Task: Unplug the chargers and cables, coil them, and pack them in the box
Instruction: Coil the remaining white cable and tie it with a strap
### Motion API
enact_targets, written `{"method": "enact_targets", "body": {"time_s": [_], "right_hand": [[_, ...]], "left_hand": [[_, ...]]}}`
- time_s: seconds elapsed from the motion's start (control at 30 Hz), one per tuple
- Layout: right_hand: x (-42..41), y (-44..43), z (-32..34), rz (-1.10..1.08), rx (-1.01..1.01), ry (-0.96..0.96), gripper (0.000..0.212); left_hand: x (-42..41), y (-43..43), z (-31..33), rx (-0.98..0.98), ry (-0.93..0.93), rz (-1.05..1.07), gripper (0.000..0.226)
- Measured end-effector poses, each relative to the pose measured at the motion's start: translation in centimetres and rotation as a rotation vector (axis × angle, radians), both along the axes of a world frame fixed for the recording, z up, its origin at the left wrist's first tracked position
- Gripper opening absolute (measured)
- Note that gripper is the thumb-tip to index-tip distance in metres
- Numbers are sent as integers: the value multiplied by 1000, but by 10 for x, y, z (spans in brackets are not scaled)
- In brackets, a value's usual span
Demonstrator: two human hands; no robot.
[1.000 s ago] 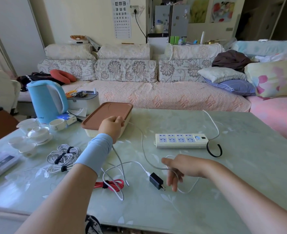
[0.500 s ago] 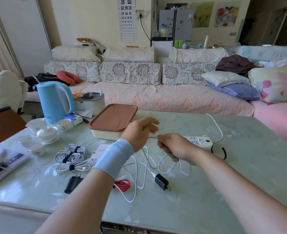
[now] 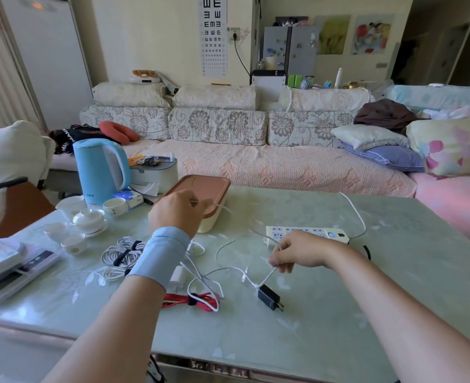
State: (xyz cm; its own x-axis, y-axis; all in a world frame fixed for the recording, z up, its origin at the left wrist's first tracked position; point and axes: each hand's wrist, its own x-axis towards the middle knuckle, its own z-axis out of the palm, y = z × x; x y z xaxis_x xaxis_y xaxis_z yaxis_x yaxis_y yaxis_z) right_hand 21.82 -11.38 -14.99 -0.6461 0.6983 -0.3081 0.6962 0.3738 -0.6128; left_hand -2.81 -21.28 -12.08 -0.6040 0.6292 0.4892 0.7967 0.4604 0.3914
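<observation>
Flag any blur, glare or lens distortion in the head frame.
Head view: the left hand is motion-smeared at the fingers, in front of the box. The right hand, pinching the white cable, and the black charger are sharp. Head view: wide-angle bowing tilts the white door at the left. Head view: soft daylight, with a faint sheen on the table and no hard glare.

The pale green table (image 3: 339, 313) has a glossy top with a faint leaf pattern. At its far left stand a blue kettle (image 3: 95, 167), white teacups (image 3: 114, 206) and a lidded cup (image 3: 88, 218). A kitchen scale (image 3: 26, 268) lies at the left edge. A cream box (image 3: 209, 225) with a brown lid (image 3: 214, 186) sits mid-back, with a white power strip (image 3: 311, 233) to its right. Nearer lie a tied bundle of white cord (image 3: 117, 251), a white charger (image 3: 179, 277), a loose white cable (image 3: 228, 268), a tied red cable (image 3: 184, 297) and a black charger (image 3: 268, 296).
</observation>
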Motion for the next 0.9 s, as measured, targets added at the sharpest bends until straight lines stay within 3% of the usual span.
{"method": "enact_targets", "body": {"time_s": [0.07, 0.13, 0.27, 0.33, 0.4, 0.47, 0.53, 0.6, 0.67, 0.77, 0.9], "right_hand": [[-4, 1, 2, -27, 89, 25, 20], [-13, -3, 2, -66, 91, 169, 29], [-34, -14, 2, -47, -82, 589, 29], [-43, -19, 3, -28, -22, 620, 31], [-50, -26, 5, -6, 27, 619, 31], [-53, -32, 10, -7, 43, 653, 34], [-52, -32, 14, -41, 22, 675, 38], [-46, -29, 17, -45, 63, 601, 36], [-39, -23, 18, -46, 233, 388, 31], [-28, -13, 13, -108, 397, 118, 29], [-16, 1, 2, -177, 391, 51, 27]], "left_hand": [[-10, -2, -5, 4, -56, 62, 41], [-18, -3, -12, -3, -82, 79, 36], [-11, -4, -23, -131, 131, 127, 25], [6, 1, -23, -31, 254, -67, 51], [26, 8, -20, 152, 240, -401, 65], [48, 11, -17, 150, 35, -678, 57], [59, 10, -16, 70, -137, -777, 41], [58, 10, -12, 34, -188, -719, 32], [54, 12, -4, 39, -120, -641, 26], [47, 15, 2, 39, 55, -510, 50], [28, 14, 4, 239, 44, -199, 55]]}}
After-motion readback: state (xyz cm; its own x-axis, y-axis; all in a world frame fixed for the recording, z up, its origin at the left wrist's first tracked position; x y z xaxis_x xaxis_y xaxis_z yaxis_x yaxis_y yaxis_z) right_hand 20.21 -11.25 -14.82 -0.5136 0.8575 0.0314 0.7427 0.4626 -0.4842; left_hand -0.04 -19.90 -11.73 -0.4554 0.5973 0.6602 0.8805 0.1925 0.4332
